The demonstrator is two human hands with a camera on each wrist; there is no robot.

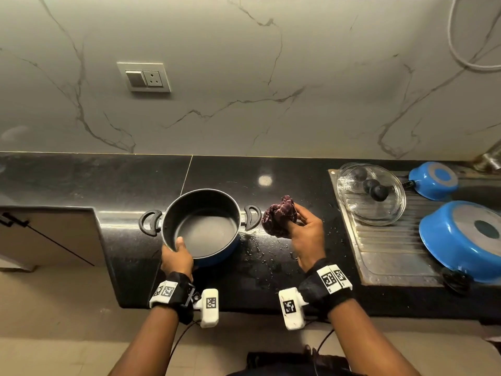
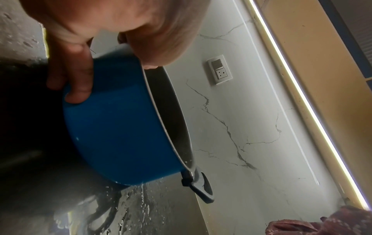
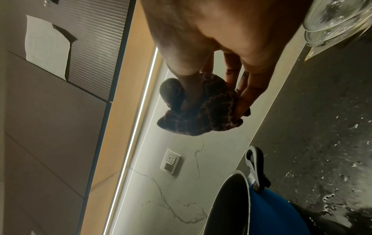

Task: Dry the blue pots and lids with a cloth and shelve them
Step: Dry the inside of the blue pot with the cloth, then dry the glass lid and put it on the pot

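Observation:
A blue pot (image 1: 202, 226) with a dark inside and two black handles stands on the black counter (image 1: 81, 180), tilted toward me. My left hand (image 1: 177, 256) grips its near rim, thumb inside, fingers (image 2: 78, 82) on the blue wall (image 2: 120, 127). Just right of the pot, my right hand (image 1: 303, 232) holds a bunched maroon cloth (image 1: 279, 218) above the counter; the right wrist view shows the cloth (image 3: 201, 111) pinched between thumb and fingers. Glass lids (image 1: 371, 194) with black knobs lie on the steel drainboard (image 1: 390, 256). Two more blue pots (image 1: 461, 237) (image 1: 433, 180) sit upside down there.
Water drops speckle the counter (image 1: 260, 248) between my hands. A cabinet door (image 1: 46, 234) stands open at lower left. A switch and socket plate (image 1: 145, 77) is on the marble wall. A white hose (image 1: 461, 50) hangs at upper right, by a steel tap (image 1: 488, 158).

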